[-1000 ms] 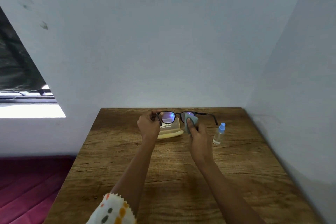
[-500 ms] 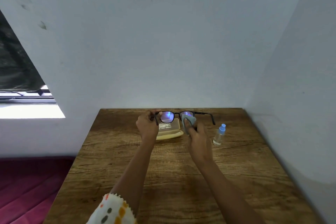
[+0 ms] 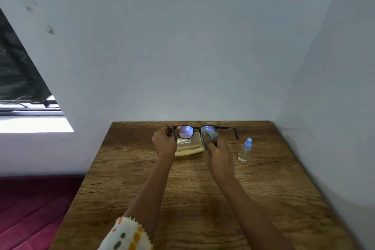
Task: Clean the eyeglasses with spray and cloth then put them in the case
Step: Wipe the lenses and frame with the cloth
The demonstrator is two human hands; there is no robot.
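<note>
Black-framed eyeglasses (image 3: 194,129) are held up above the far part of the wooden table (image 3: 192,193). My left hand (image 3: 164,142) grips the left temple hinge. My right hand (image 3: 218,151) pinches a grey cloth (image 3: 211,136) against the right lens. The right temple arm sticks out to the right, unfolded. A pale yellow glasses case (image 3: 188,147) lies open on the table beneath the glasses, partly hidden by both hands. A small clear spray bottle (image 3: 244,150) with a blue cap stands to the right of my right hand.
White walls close the table at the back and on the right. A window opening (image 3: 30,115) is at the left. Dark red floor (image 3: 30,209) lies beyond the table's left edge.
The glasses and both hands have lifted slightly and levelled out. The cloth has shifted on the right lens.
</note>
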